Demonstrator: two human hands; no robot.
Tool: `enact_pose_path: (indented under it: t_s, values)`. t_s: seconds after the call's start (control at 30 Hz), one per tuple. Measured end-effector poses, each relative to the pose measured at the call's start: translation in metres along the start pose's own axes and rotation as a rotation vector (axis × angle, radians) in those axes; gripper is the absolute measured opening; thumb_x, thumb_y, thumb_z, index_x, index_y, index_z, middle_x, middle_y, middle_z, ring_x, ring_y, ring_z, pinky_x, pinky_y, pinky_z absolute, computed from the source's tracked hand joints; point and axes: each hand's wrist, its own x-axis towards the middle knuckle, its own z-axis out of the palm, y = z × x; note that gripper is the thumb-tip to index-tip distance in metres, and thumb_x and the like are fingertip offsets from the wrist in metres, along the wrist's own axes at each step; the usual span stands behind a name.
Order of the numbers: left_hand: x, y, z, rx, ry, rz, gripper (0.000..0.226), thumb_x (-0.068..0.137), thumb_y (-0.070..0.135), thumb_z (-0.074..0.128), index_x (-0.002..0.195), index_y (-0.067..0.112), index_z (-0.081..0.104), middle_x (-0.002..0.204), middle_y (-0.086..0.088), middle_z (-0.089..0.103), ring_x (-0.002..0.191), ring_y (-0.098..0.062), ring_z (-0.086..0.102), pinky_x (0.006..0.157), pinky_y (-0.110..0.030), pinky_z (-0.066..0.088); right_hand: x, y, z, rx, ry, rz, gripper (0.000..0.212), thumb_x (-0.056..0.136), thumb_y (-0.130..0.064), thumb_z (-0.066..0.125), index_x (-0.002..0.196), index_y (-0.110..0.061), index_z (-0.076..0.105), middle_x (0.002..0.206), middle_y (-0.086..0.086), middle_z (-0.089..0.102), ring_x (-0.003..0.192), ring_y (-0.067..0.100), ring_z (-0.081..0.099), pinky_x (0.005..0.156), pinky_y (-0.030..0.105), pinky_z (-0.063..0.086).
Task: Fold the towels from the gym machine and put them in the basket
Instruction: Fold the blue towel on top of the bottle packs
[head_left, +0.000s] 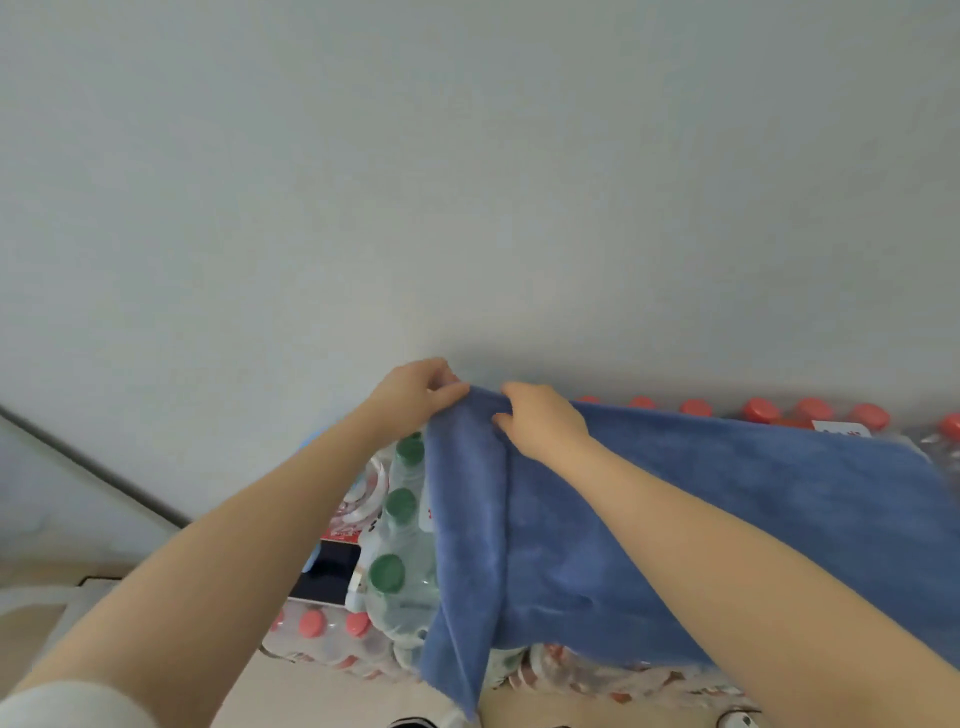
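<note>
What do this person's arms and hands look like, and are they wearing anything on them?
Both forearms are bare from wrist to past the elbow. The left hand and right hand wear no gloves, and no rings, watch or bracelets show. The only clothing in view is the edge of a white sleeve high on the left arm, at the bottom corner of the picture.

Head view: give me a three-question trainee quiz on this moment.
1. True or false: both hands grip the towel.
2. What does the towel lie on? A) a table B) packs of bottles C) the floor
3. What cap colour shows beside the towel's left edge?

Key: 1 true: the left hand and right hand pinch its far edge. 2 B. 3 green.
</note>
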Motion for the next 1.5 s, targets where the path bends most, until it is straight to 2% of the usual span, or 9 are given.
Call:
enact_pose_path:
  t_s: [0.1,0.27,0.47,0.57,0.67,0.9,1.03,1.3,1.5]
  values:
    - [0.000,-0.001,-0.018,-0.312,-0.112,0.004,0.030,0.089,0.023,0.060,0.063,0.017,0.046,0.062,0.003,0.045,0.056,-0.007,0.039,0.053,-0.015,0.032,0.008,-0.009,-0.002,0.067,0.083,0.050,0.014,0.093,-0.022,0.041,0.087,-0.013,0.049,0.102,0.010,0.062,0.088,0.029,0.055,0.059,0.030,0.035]
    - [0.014,-0.015,-0.031,0.084,-0.237,-0.001,0.019,0.081,0.025,0.068,0.074,0.017,0.052,0.061,0.005,0.047,0.060,-0.013,0.043,0.051,-0.022,0.031,0.020,-0.004,0.000,0.260,0.142,0.152,0.016,0.089,-0.014,0.041,0.074,-0.016,0.046,0.077,0.011,0.070,0.068,0.029,0.067,0.068,0.040,0.054]
    - [0.034,-0.022,-0.034,0.887,0.307,0.403,0.018,0.075,0.006,0.066,0.089,0.009,0.055,0.087,-0.009,0.061,0.071,-0.030,0.061,0.050,-0.030,0.036,0.024,-0.011,0.016,0.345,0.290,0.222,0.016,0.092,-0.017,0.043,0.094,-0.008,0.056,0.088,0.011,0.069,0.083,0.029,0.064,0.077,0.044,0.053]
    - [0.038,-0.036,-0.029,0.966,0.545,0.723,0.028,0.054,-0.005,0.058,0.077,0.011,0.051,0.063,-0.005,0.057,0.049,-0.024,0.056,0.045,-0.023,0.040,0.014,-0.018,0.022,0.372,0.278,0.165,0.040,0.094,-0.014,0.042,0.134,-0.012,0.039,0.123,0.010,0.059,0.112,0.026,0.054,0.093,0.039,0.046]
    - [0.037,-0.054,-0.016,0.970,0.627,0.785,0.038,0.066,-0.001,0.031,0.097,0.014,0.047,0.079,-0.005,0.061,0.066,-0.024,0.056,0.058,-0.029,0.042,-0.006,-0.021,0.033,0.237,0.195,0.060,0.063,0.094,-0.022,0.047,0.148,-0.014,0.015,0.150,0.009,0.032,0.135,0.025,0.034,0.110,0.035,0.031]
    - [-0.025,-0.087,0.022,0.063,0.202,0.197,0.050,0.089,0.020,0.045,0.134,-0.001,0.037,0.132,-0.019,0.040,0.119,-0.033,0.042,0.101,-0.036,0.032,-0.058,-0.028,0.066,-0.301,0.001,-0.251,0.078,0.081,-0.062,0.008,0.149,-0.023,0.008,0.158,0.001,-0.005,0.146,0.019,-0.005,0.114,0.033,-0.009]
    - [-0.065,-0.103,0.030,-0.535,-0.025,-0.300,0.031,0.096,0.039,0.039,0.105,0.013,0.054,0.098,-0.006,0.056,0.089,-0.021,0.053,0.083,-0.035,0.047,-0.056,-0.024,0.074,-0.360,-0.018,-0.228,0.087,0.070,-0.063,-0.009,0.149,-0.028,0.003,0.158,-0.002,-0.005,0.146,0.017,-0.003,0.116,0.035,-0.004]
    - [-0.116,-0.115,0.033,-0.753,-0.054,-0.706,0.061,0.064,0.075,0.058,0.080,0.016,0.061,0.068,-0.003,0.062,0.060,-0.017,0.060,0.057,-0.026,0.051,-0.082,0.024,0.050,-0.380,0.106,0.034,0.059,0.097,-0.048,0.018,0.149,-0.021,0.008,0.158,0.003,-0.001,0.146,0.018,-0.001,0.117,0.042,-0.004]
    - [-0.141,-0.093,0.040,-0.766,0.137,-0.609,0.029,0.073,0.037,0.074,0.088,0.014,0.066,0.095,-0.005,0.068,0.086,-0.022,0.063,0.085,-0.036,0.051,-0.125,0.060,0.034,-0.234,0.231,-0.057,0.053,0.099,-0.042,0.024,0.146,-0.016,0.026,0.157,0.005,0.011,0.145,0.019,0.008,0.117,0.039,-0.001]
